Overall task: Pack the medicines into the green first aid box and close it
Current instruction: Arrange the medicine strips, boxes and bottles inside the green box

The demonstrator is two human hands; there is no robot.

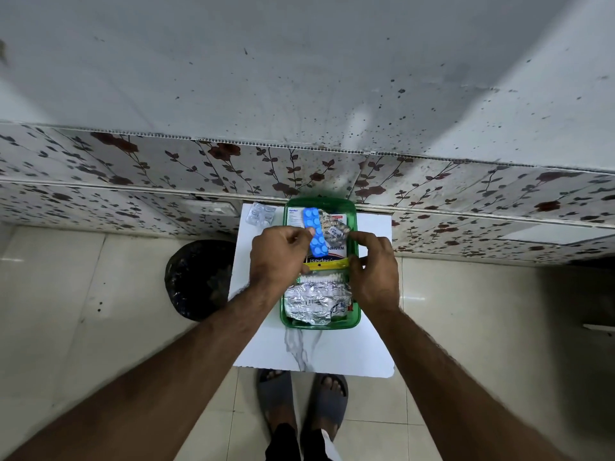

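The green first aid box (354,316) lies open on a small white table (332,354). Its near half holds crumpled silver blister strips (316,302). Its far half holds a white carton (336,252), a silver strip (334,229) and a blue tablet strip (314,232). My left hand (278,256) pinches the blue strip at its near end. My right hand (374,276) grips the right end of a yellow strip (327,263) that runs across the middle of the box. Another silver blister strip (260,214) lies on the table, left of the box.
A black bin bag (196,277) sits on the floor left of the table. A floral-tiled wall (133,181) rises just behind the table, with a white switch plate (211,207). My sandalled feet (301,397) stand at the table's near edge on pale floor tiles.
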